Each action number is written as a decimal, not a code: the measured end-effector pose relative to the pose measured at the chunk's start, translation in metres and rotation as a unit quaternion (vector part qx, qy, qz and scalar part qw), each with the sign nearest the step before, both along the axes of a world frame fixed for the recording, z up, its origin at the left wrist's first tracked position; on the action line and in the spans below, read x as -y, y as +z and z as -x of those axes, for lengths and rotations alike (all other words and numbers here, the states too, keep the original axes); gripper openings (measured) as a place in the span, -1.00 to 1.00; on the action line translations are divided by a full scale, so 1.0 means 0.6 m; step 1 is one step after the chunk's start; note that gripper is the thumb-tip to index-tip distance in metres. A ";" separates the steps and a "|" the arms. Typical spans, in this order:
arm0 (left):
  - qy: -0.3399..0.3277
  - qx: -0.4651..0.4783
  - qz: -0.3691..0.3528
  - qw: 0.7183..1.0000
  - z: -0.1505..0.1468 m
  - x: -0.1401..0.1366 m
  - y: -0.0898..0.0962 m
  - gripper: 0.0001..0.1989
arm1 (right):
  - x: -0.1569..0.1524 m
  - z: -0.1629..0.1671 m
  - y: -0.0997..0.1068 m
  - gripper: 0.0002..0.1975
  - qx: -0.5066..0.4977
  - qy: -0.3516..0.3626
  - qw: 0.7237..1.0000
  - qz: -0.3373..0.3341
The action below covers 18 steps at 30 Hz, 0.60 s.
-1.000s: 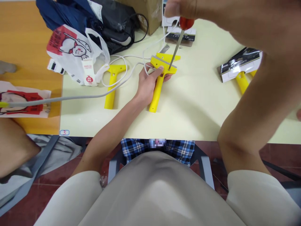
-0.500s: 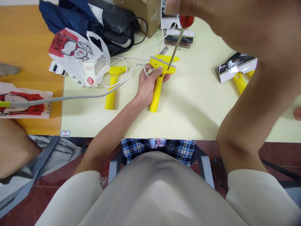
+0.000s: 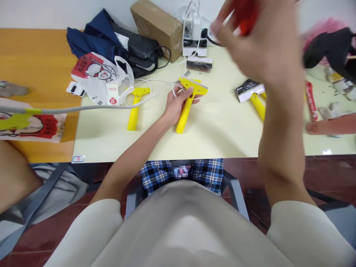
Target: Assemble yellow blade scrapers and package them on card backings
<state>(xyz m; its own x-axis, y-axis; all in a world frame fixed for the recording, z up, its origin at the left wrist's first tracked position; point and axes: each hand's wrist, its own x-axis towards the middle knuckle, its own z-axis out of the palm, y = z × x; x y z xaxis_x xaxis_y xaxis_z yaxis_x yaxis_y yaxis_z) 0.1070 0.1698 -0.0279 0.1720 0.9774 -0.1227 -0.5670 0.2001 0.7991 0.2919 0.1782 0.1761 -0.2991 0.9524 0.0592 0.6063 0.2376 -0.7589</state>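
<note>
My left hand [image 3: 176, 104] is closed around the neck of a yellow scraper [image 3: 184, 118], its thumb on the head and the handle pointing toward me. A bare blade edge runs along the scraper's far side, and another yellow piece [image 3: 198, 81] shows just behind it. High above the table, my right hand [image 3: 269, 48] is closed on the red handle of a screwdriver [image 3: 247, 15]; motion blurs it, and the shaft cannot be made out. A second yellow scraper [image 3: 134, 113] lies left of my left hand, a white cable across it.
Yellow handles [image 3: 258, 106] and a black-and-white package [image 3: 249, 91] lie partly behind my right forearm. A plastic bag [image 3: 91, 70], cardboard box [image 3: 158, 29] and plugged-in chargers [image 3: 191, 27] stand at the back. Another person's hand [image 3: 333, 125] reaches in from the right.
My right hand has lifted the screwdriver up and away from the scraper head, which its tip touched before. My left hand still holds the scraper. The view has tilted up, showing more of the back.
</note>
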 end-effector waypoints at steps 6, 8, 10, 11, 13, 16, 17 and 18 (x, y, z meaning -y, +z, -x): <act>-0.045 0.014 -0.016 0.999 -0.004 0.007 0.007 -0.65 | -0.074 0.029 -0.088 -0.74 0.160 0.070 0.984 0.025; -0.046 0.010 -0.021 0.999 -0.003 0.007 0.007 -0.64 | -0.085 0.025 -0.107 -0.78 0.116 0.065 0.990 0.051; -0.040 0.000 -0.023 0.999 -0.002 0.007 0.007 -0.62 | -0.089 0.021 -0.114 -0.73 0.069 0.048 0.994 0.075; -0.037 -0.007 -0.025 0.999 -0.002 0.006 0.007 -0.62 | -0.090 0.019 -0.115 -0.66 0.054 0.043 0.994 0.087; -0.031 -0.018 -0.029 0.999 0.000 0.005 0.007 -0.61 | -0.090 0.016 -0.115 -0.55 0.038 0.036 0.992 0.115; -0.023 -0.006 -0.033 0.999 0.001 0.005 0.010 -0.64 | -0.089 0.016 -0.120 -0.54 0.022 0.027 0.990 0.138; -0.020 0.001 -0.034 0.999 0.001 0.005 0.011 -0.65 | -0.088 0.017 -0.123 -0.56 0.012 0.025 0.990 0.136; -0.019 0.007 -0.035 0.999 0.002 0.005 0.011 -0.65 | -0.088 0.017 -0.126 -0.59 0.001 0.027 0.991 0.134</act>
